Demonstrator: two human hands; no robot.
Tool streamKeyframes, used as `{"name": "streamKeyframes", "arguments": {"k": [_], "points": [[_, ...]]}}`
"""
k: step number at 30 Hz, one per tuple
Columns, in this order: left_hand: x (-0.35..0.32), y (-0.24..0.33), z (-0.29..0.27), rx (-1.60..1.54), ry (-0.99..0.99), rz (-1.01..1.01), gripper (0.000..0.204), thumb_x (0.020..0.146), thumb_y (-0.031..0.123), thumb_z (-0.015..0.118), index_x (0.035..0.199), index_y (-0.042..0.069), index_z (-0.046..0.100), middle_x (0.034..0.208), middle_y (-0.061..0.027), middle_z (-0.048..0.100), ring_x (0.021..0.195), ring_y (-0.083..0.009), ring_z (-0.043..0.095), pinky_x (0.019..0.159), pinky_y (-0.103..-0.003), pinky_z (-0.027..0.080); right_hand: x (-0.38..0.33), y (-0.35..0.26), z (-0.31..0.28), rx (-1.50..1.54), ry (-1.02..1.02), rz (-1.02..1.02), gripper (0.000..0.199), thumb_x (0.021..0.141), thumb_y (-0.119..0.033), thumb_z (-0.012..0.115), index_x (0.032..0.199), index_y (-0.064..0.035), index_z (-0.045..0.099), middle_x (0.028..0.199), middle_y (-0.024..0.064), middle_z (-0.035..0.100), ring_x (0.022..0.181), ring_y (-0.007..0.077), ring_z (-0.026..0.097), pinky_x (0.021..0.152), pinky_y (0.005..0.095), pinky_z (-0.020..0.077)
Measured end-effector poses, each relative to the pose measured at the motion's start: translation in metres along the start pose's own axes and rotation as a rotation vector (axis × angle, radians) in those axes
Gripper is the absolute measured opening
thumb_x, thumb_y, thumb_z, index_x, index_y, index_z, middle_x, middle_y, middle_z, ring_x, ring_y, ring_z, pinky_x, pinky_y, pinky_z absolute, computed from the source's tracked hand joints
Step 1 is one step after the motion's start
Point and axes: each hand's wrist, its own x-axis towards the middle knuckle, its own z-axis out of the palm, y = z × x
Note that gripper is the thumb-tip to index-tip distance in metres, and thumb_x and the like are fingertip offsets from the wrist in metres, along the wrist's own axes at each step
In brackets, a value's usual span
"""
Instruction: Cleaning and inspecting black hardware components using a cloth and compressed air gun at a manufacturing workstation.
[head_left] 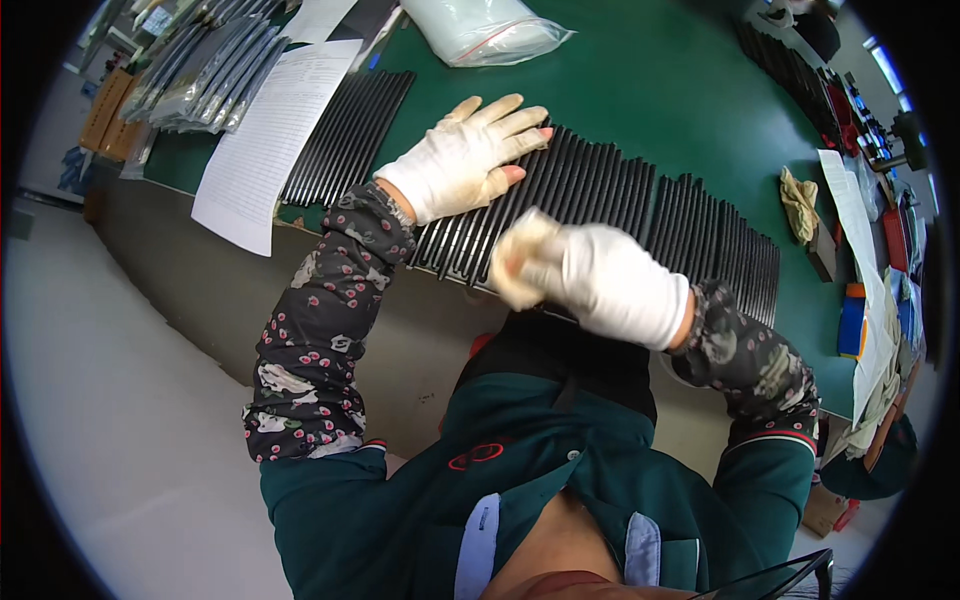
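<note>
The left hand lies palm down with fingers spread toward 2 o'clock; from them the row of black rods runs on toward 4 o'clock. The right hand, blurred, has its fingers closed on a pale cloth at its 9 o'clock, over the rods' near ends. On the green bench, a second row of rods lies at the left hand's 9 o'clock, a plastic bag at its 12.

My left hand: gloved, fingers spread over black rods. My right hand: gloved, gripping pale cloth. Beneath: green desk.
</note>
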Motion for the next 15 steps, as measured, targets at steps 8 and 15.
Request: {"name": "streamKeyframes", "arguments": {"k": [8, 15], "points": [[0.002, 0.001, -0.006, 0.02, -0.083, -0.018, 0.054, 0.089, 0.023, 0.057, 0.139, 0.012, 0.042, 0.146, -0.0095, 0.039, 0.136, -0.0311, 0.035, 0.111, -0.049, 0.029, -0.043, -0.012, -0.007, -0.035, 0.098, 0.145, 0.053, 0.065, 0.007, 0.063, 0.115, -0.0092, 0.058, 0.097, 0.0101, 0.06, 0.082, 0.0292, 0.063, 0.064, 0.0355, 0.0526], [0.003, -0.001, -0.002, 0.085, -0.07, -0.005, 0.069, 0.091, 0.056, 0.039, 0.144, 0.012, 0.034, 0.15, -0.0116, 0.032, 0.139, -0.0333, 0.028, 0.113, -0.049, 0.024, -0.081, -0.026, -0.075, 0.545, 0.324, 0.523, 0.041, 0.088, -0.021, 0.064, 0.125, -0.0043, 0.056, 0.116, 0.0088, 0.064, 0.094, 0.0191, 0.063, 0.086, 0.028, 0.0481]]}}
